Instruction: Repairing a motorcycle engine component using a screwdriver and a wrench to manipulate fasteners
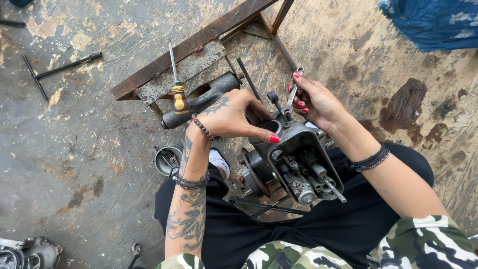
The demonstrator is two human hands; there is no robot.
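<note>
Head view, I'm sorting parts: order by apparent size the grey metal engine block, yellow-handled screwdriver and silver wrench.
1. Grey metal engine block
2. Yellow-handled screwdriver
3. Silver wrench, partly hidden by the right hand, so unsure against the screwdriver.

Both hands wear glossy red nail polish. The left hand (230, 115) carries a dark tattoo on its back, a brown bead bracelet at the wrist, and more tattoos with dark bands up the forearm. The right hand (314, 102) has braided black wristbands; camouflage sleeves, black trousers.
</note>
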